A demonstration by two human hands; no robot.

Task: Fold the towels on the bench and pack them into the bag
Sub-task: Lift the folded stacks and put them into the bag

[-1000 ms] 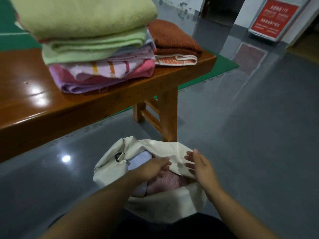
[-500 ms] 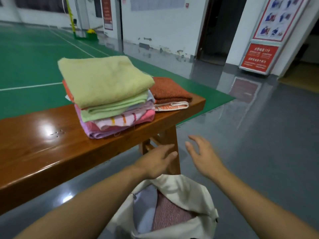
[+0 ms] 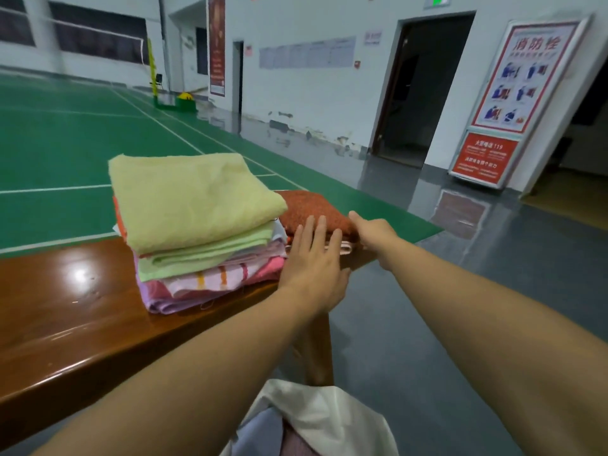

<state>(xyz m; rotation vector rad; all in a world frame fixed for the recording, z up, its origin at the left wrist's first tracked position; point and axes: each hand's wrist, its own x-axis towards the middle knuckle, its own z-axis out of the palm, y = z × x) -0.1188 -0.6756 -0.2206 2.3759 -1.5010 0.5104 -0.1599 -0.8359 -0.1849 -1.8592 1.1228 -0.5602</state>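
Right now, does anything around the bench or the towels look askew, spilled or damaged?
Nothing is spilled or damaged. The tall towel stack is untidy, its layers fanning out unevenly at the near edge of the bench. The rust towel lies folded beside it, both hands reaching for it. The bag below already holds towels.

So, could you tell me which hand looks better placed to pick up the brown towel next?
Probably the right hand: it is at the brown towel's outer end, by the bench end. The left hand lies flat at its near edge, fingers straight.
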